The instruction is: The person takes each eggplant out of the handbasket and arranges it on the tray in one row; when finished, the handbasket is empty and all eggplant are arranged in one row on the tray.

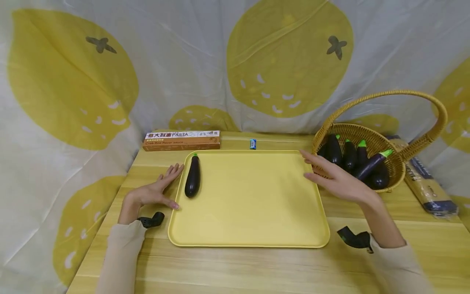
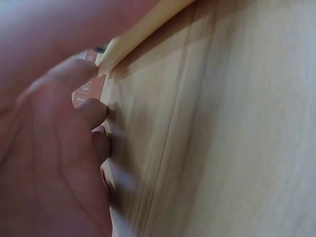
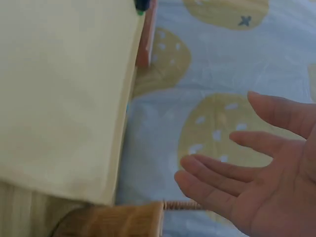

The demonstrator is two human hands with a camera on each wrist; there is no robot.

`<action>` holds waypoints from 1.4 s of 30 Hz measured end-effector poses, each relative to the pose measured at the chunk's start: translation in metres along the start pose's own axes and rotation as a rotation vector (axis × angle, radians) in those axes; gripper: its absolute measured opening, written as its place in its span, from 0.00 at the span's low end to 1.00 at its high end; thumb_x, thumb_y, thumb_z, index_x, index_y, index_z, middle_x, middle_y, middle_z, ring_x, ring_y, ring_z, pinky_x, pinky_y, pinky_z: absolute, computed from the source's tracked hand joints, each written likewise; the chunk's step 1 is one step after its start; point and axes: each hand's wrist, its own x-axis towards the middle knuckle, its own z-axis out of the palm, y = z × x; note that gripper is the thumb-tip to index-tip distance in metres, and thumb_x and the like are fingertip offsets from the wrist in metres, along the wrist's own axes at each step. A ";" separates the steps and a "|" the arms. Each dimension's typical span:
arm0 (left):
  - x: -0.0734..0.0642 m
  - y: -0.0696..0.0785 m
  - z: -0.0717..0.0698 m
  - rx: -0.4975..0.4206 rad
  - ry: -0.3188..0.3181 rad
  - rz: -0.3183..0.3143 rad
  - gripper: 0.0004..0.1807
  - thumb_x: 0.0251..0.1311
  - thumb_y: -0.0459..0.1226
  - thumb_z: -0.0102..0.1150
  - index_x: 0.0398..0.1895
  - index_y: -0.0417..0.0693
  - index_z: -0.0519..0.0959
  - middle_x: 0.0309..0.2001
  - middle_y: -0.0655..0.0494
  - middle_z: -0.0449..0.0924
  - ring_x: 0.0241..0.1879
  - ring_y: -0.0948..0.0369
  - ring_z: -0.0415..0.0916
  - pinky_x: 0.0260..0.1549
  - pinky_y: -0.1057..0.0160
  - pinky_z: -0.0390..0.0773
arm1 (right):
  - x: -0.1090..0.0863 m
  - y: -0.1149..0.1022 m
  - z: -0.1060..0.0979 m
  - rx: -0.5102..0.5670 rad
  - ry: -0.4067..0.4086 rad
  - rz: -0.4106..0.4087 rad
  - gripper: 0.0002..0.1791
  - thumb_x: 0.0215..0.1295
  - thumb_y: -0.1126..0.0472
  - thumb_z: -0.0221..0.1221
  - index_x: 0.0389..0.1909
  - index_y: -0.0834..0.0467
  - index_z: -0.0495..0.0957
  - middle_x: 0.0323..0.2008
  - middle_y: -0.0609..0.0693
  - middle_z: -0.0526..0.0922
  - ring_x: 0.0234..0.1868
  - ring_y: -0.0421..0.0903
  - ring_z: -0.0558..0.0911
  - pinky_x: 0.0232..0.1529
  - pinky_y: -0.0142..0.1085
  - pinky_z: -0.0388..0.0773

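Observation:
A yellow rectangular tray [image 1: 253,200] lies on the wooden table. One dark purple eggplant [image 1: 192,177] with a green stem tip rests along its left side. My left hand [image 1: 152,192] is at the tray's left edge, fingers spread, with the thumb and fingertips at the rim. In the left wrist view, the left hand's fingertips come down by the tabletop next to the tray's rim [image 2: 133,39]. Above the tray's right edge hovers my right hand [image 1: 341,179], its fingers extended and holding nothing. A wicker basket [image 1: 398,171] with several eggplants [image 1: 350,155] stands just beyond the right hand.
A pasta box [image 1: 181,141] lies behind the tray at the back left. Near the back edge is a small blue packet [image 1: 253,143]. A plastic-wrapped package [image 1: 427,183] lies right of the basket, and a lemon-print curtain [image 1: 183,61] hangs behind the table.

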 end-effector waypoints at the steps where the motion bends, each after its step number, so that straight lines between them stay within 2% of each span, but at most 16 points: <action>1: 0.000 -0.001 0.000 0.001 0.001 0.002 0.71 0.52 0.40 0.80 0.85 0.44 0.33 0.82 0.38 0.13 0.79 0.37 0.08 0.72 0.29 0.14 | -0.009 0.004 -0.006 -0.007 0.021 0.017 0.37 0.82 0.51 0.50 0.84 0.46 0.47 0.84 0.53 0.50 0.82 0.63 0.53 0.74 0.68 0.58; 2: 0.000 -0.001 0.000 0.003 0.001 0.004 0.71 0.52 0.40 0.80 0.85 0.44 0.33 0.82 0.38 0.13 0.79 0.37 0.09 0.72 0.28 0.14 | -0.017 0.008 -0.011 -0.010 0.035 0.033 0.37 0.82 0.51 0.50 0.85 0.44 0.46 0.84 0.53 0.48 0.82 0.65 0.53 0.74 0.68 0.58; 5: -0.001 -0.003 0.000 0.009 0.004 0.012 0.71 0.52 0.41 0.80 0.85 0.44 0.33 0.82 0.38 0.14 0.79 0.37 0.09 0.73 0.28 0.14 | -0.041 0.022 -0.023 -0.031 0.103 0.058 0.38 0.82 0.54 0.52 0.84 0.39 0.46 0.84 0.55 0.49 0.80 0.66 0.54 0.79 0.39 0.63; 7: 0.000 -0.004 0.001 0.011 0.006 0.014 0.70 0.52 0.41 0.80 0.85 0.44 0.34 0.82 0.38 0.15 0.80 0.37 0.10 0.73 0.28 0.15 | -0.053 0.033 -0.030 -0.050 0.152 0.045 0.39 0.81 0.58 0.53 0.84 0.38 0.46 0.83 0.59 0.50 0.83 0.50 0.55 0.73 0.19 0.60; 9: 0.000 -0.004 0.002 0.011 0.006 0.013 0.70 0.52 0.41 0.80 0.85 0.45 0.34 0.82 0.39 0.15 0.80 0.37 0.10 0.73 0.28 0.15 | -0.063 0.042 -0.035 -0.067 0.201 0.049 0.40 0.80 0.59 0.54 0.84 0.39 0.46 0.82 0.63 0.51 0.82 0.52 0.57 0.59 0.06 0.57; 10: 0.000 -0.004 0.002 0.012 0.008 0.011 0.70 0.52 0.41 0.80 0.85 0.45 0.34 0.82 0.39 0.15 0.80 0.37 0.10 0.73 0.28 0.15 | -0.067 0.046 -0.037 -0.068 0.217 0.060 0.40 0.80 0.59 0.54 0.84 0.40 0.45 0.82 0.66 0.50 0.82 0.54 0.57 0.57 0.05 0.57; 14: 0.001 -0.004 0.002 0.015 0.014 0.012 0.70 0.52 0.41 0.80 0.85 0.45 0.34 0.82 0.39 0.15 0.80 0.37 0.11 0.73 0.28 0.16 | -0.077 0.056 -0.044 -0.081 0.314 0.186 0.39 0.81 0.53 0.53 0.85 0.44 0.44 0.78 0.71 0.56 0.73 0.67 0.65 0.49 0.07 0.64; 16: 0.000 -0.004 0.002 0.012 0.015 0.013 0.70 0.52 0.41 0.80 0.85 0.45 0.34 0.82 0.39 0.15 0.80 0.37 0.10 0.73 0.28 0.15 | -0.078 0.061 -0.046 -0.086 0.387 0.254 0.39 0.81 0.50 0.52 0.85 0.48 0.46 0.75 0.72 0.60 0.69 0.55 0.70 0.44 0.08 0.66; 17: 0.000 -0.004 0.002 0.008 0.015 0.013 0.70 0.52 0.41 0.80 0.85 0.44 0.34 0.82 0.39 0.15 0.80 0.38 0.10 0.73 0.29 0.15 | -0.079 0.063 -0.047 -0.083 0.424 0.288 0.40 0.81 0.48 0.52 0.85 0.49 0.46 0.74 0.73 0.61 0.68 0.55 0.71 0.42 0.09 0.67; 20: -0.001 -0.004 0.002 0.000 0.014 0.009 0.70 0.52 0.40 0.80 0.85 0.45 0.34 0.82 0.39 0.15 0.80 0.38 0.10 0.73 0.29 0.14 | -0.080 0.069 -0.049 -0.050 0.508 0.379 0.43 0.80 0.45 0.52 0.85 0.53 0.42 0.75 0.75 0.58 0.71 0.61 0.68 0.43 0.10 0.70; 21: -0.001 -0.004 0.002 -0.004 0.014 0.008 0.70 0.52 0.40 0.80 0.85 0.45 0.34 0.83 0.40 0.15 0.80 0.38 0.10 0.73 0.29 0.14 | -0.080 0.070 -0.050 -0.038 0.529 0.412 0.45 0.79 0.44 0.51 0.85 0.54 0.41 0.76 0.75 0.56 0.73 0.63 0.67 0.51 0.14 0.73; 24: -0.001 -0.003 0.002 -0.009 0.015 0.007 0.70 0.52 0.40 0.80 0.85 0.46 0.34 0.83 0.40 0.15 0.80 0.39 0.09 0.73 0.29 0.14 | -0.078 0.074 -0.053 -0.010 0.559 0.514 0.48 0.78 0.40 0.49 0.85 0.53 0.34 0.79 0.74 0.50 0.76 0.74 0.58 0.72 0.39 0.74; 26: 0.000 -0.003 0.003 -0.010 0.014 0.005 0.70 0.53 0.40 0.80 0.85 0.46 0.34 0.83 0.40 0.14 0.80 0.39 0.09 0.73 0.29 0.13 | -0.077 0.076 -0.055 0.005 0.563 0.561 0.50 0.78 0.38 0.49 0.84 0.52 0.31 0.80 0.74 0.48 0.77 0.75 0.56 0.73 0.60 0.68; 27: 0.000 -0.003 0.003 -0.009 0.014 0.005 0.70 0.53 0.40 0.79 0.85 0.46 0.34 0.82 0.40 0.14 0.80 0.39 0.09 0.73 0.29 0.13 | -0.076 0.077 -0.055 0.009 0.562 0.575 0.50 0.77 0.38 0.49 0.84 0.52 0.29 0.80 0.74 0.48 0.77 0.75 0.56 0.70 0.67 0.65; 29: 0.000 -0.002 0.003 -0.007 0.013 0.004 0.70 0.53 0.40 0.79 0.85 0.46 0.33 0.82 0.40 0.14 0.80 0.39 0.09 0.73 0.29 0.14 | -0.075 0.079 -0.056 0.013 0.554 0.582 0.51 0.77 0.38 0.49 0.83 0.52 0.27 0.80 0.75 0.47 0.77 0.76 0.55 0.69 0.69 0.63; 42: 0.001 -0.003 0.004 -0.018 0.013 0.006 0.70 0.53 0.40 0.79 0.85 0.47 0.33 0.83 0.41 0.14 0.80 0.39 0.08 0.72 0.29 0.13 | -0.059 0.085 -0.057 -0.153 0.584 0.505 0.47 0.79 0.46 0.52 0.83 0.60 0.36 0.70 0.82 0.61 0.68 0.80 0.66 0.61 0.71 0.70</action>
